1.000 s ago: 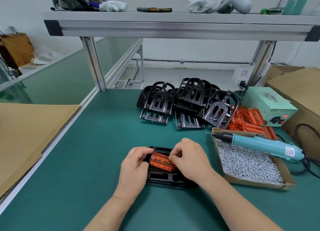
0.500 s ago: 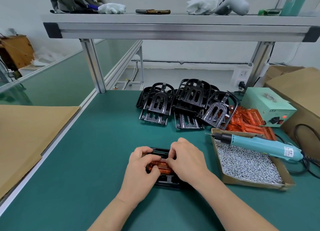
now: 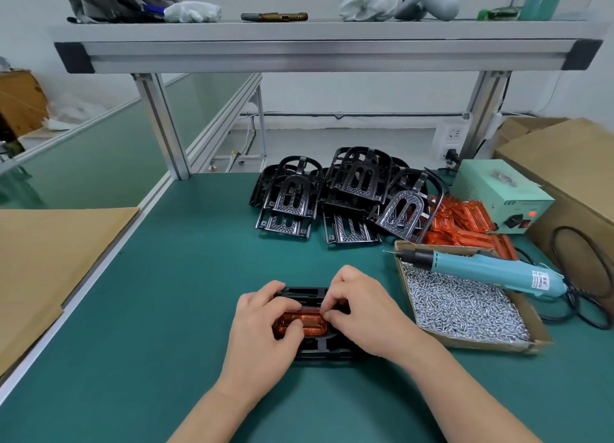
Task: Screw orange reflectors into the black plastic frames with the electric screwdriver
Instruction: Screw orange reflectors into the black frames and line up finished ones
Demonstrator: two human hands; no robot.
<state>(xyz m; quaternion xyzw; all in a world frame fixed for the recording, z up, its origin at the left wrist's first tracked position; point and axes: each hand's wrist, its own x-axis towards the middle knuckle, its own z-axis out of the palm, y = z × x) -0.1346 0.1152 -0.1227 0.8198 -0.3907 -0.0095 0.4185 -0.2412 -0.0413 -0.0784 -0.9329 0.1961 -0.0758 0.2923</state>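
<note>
Orange reflector (image 3: pixel 300 321): 1 of them sits in the 1 black frame (image 3: pixel 307 293) that lies flat on the green desk (image 3: pixel 166 309), near the person and about midway across.

The left hand (image 3: pixel 262 329) pinches the reflector's left end between thumb and curled fingers. The right hand (image 3: pixel 362 313) pinches its right end with curled fingertips. It looks as if the piece is being pressed into its seat. No screw shows in it, though the 2 hands hide much of the frame.

The 1 electric screwdriver (image 3: pixel 481 269) lies untouched to the right. It rests across the far end of 1 cardboard box (image 3: pixel 491 344) full of screws (image 3: pixel 458 306), too many to count. By my reading this frame is at the fitting step, with the screwing left to do.

Farther off waits a heap of black frames (image 3: pixel 358 176). There are at least 5, but they overlap too much for an exact count. None has a reflector fitted as far as I can see, so they seem undone. Just right of the heap lies a pile of loose reflectors (image 3: pixel 465 216), also uncountable.
</note>
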